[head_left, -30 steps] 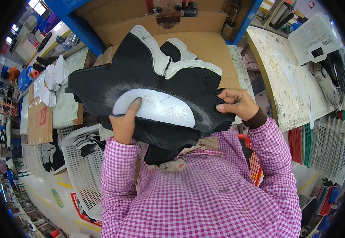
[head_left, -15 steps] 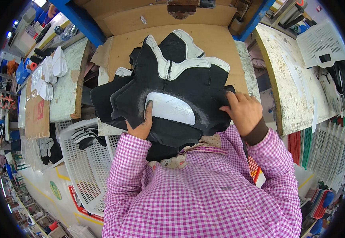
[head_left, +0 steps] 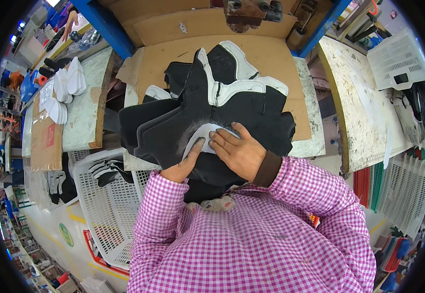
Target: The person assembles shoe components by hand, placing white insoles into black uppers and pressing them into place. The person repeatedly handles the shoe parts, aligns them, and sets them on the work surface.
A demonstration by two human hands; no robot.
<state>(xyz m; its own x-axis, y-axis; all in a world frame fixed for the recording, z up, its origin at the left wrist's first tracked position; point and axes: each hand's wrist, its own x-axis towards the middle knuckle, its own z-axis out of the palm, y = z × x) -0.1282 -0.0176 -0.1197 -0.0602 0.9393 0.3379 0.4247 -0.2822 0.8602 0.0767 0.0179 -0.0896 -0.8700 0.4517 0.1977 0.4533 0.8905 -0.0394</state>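
A black shoe upper (head_left: 168,134) with a white band along its top edge lies uppermost on several like it, in front of me. On its near part is a smooth white half-oval piece (head_left: 200,134), partly covered by my hands. My left hand (head_left: 183,166) grips the upper at its near edge, thumb on top against the white piece and the other fingers hidden. My right hand (head_left: 239,152) lies flat over the white piece, fingers stretched and pressing on it, holding nothing. Greyish smudges mark the black cloth around the white piece.
Cardboard (head_left: 290,97) covers the bench under the uppers, and a dark metal machine part (head_left: 241,14) hangs above. White insole-shaped pieces (head_left: 75,78) lie on the left table. A white basket (head_left: 107,205) stands below it; another white basket (head_left: 398,58) is on the right table.
My right hand has let go of the upper's right edge and moved left onto the white piece. My left thumb still rests at the white piece's left side.
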